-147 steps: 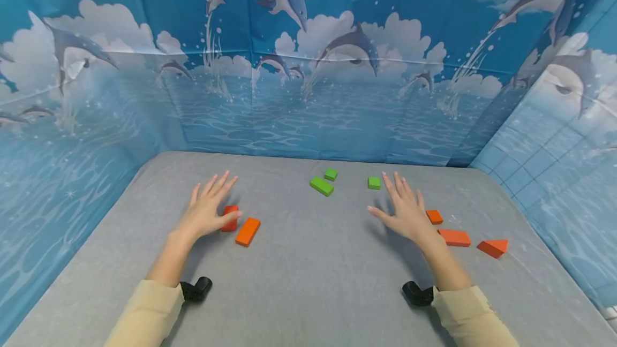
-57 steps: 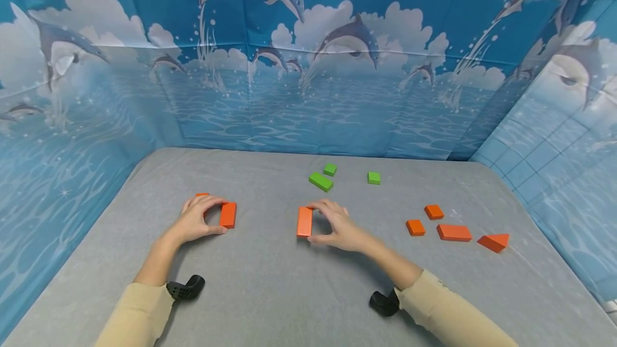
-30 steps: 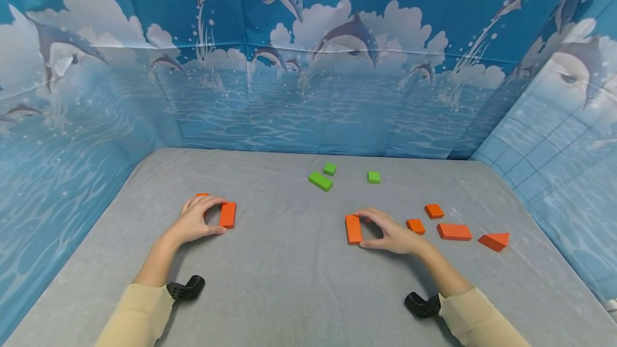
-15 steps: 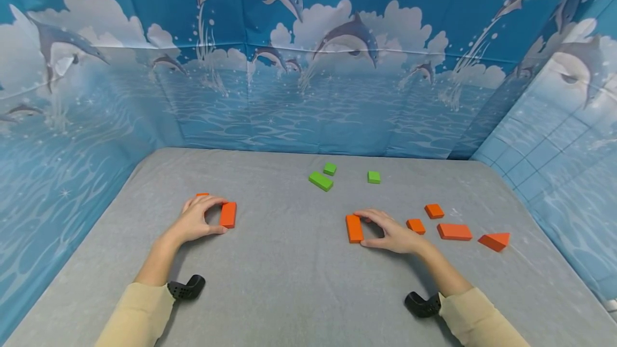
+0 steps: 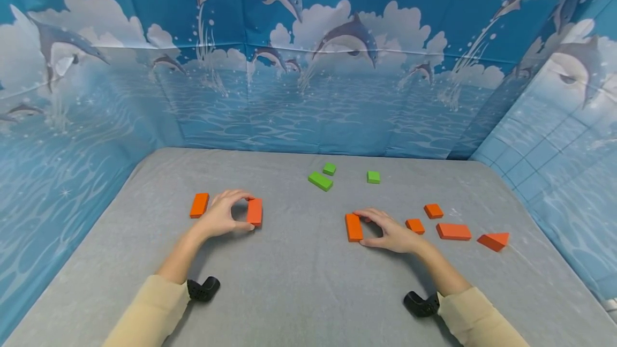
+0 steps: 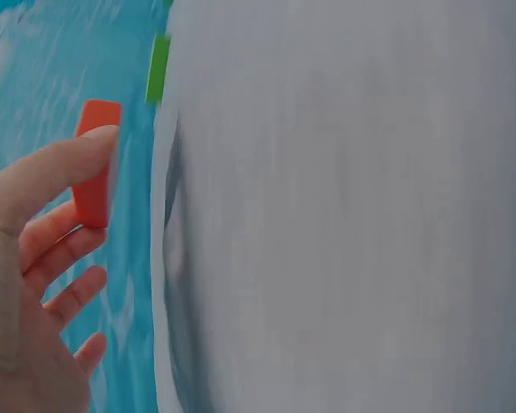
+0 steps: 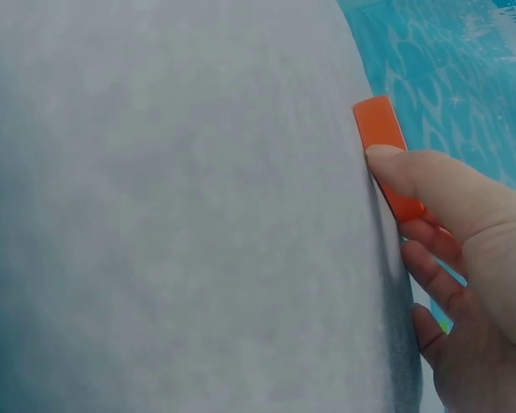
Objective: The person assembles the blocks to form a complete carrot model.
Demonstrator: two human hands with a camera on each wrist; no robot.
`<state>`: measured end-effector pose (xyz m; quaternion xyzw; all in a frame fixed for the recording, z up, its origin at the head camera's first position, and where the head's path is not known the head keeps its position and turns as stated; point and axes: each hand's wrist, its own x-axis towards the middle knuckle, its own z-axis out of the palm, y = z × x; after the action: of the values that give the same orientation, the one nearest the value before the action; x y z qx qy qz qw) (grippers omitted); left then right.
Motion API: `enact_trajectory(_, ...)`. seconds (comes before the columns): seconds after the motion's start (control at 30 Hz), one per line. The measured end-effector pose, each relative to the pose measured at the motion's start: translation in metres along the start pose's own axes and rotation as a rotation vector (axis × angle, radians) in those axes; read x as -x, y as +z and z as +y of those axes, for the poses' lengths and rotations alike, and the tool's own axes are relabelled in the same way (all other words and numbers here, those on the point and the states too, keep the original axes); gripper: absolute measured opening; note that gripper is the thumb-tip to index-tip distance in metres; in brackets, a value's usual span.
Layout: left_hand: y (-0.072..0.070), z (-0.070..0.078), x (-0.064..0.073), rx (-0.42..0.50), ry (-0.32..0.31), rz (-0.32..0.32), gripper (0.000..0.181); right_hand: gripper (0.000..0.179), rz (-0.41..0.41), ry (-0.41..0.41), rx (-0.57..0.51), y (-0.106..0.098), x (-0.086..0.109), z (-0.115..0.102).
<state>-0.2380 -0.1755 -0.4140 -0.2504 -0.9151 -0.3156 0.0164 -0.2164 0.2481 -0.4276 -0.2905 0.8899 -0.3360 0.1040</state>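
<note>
In the head view my left hand (image 5: pixel 224 216) pinches a red-orange rectangular block (image 5: pixel 255 212) between thumb and fingertips. The left wrist view shows this block (image 6: pixel 93 194) against the blue curtain, off the table surface, with the thumb over its near face. To the right, my right hand (image 5: pixel 389 233) holds an orange rectangular block (image 5: pixel 354 228) by its two ends. The right wrist view has that block (image 7: pixel 380 125) at the table's edge line; whether it touches the cloth I cannot tell. Left of my left hand lies another orange block (image 5: pixel 199 205).
Two small orange blocks (image 5: pixel 434 211), a longer red-orange block (image 5: pixel 453 231) and a triangular one (image 5: pixel 494 241) lie right of my right hand. Three green blocks (image 5: pixel 320 181) sit farther back. A dolphin-print curtain (image 5: pixel 308 106) stands behind the grey cloth-covered table (image 5: pixel 299 283).
Both hands were spread and holding nothing at first; each then took a block. My right hand carried its block rightward, then stayed. My left hand has just moved right, uncovering the orange block.
</note>
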Motion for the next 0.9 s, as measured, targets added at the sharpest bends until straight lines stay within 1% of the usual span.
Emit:
enact_trajectory(0.2, 0.025, 0.029, -0.019, 0.072, 0.039, -0.014, 0.063, 0.065, 0.022, -0.006, 0.008, 0.001, -0.001, -0.001)
enact_trajectory(0.47, 0.059, 0.063, -0.042, 0.137, 0.070, -0.003, 0.064, 0.068, 0.005, 0.020, 0.021, 0.000, -0.003, -0.001)
enact_trajectory(0.57, 0.071, 0.073, -0.049, 0.158, 0.086, -0.012, 0.064, 0.068, 0.006, 0.016, 0.022, 0.000, -0.003, 0.000)
enact_trajectory(0.73, 0.088, 0.084, -0.058, 0.191, 0.094, -0.056, 0.064, 0.068, 0.008, 0.017, 0.024, 0.000, -0.003, 0.002)
enact_trajectory(0.9, 0.101, 0.093, -0.064, 0.161, 0.070, -0.086, 0.064, 0.068, 0.002, 0.023, 0.018, 0.001, -0.004, 0.002)
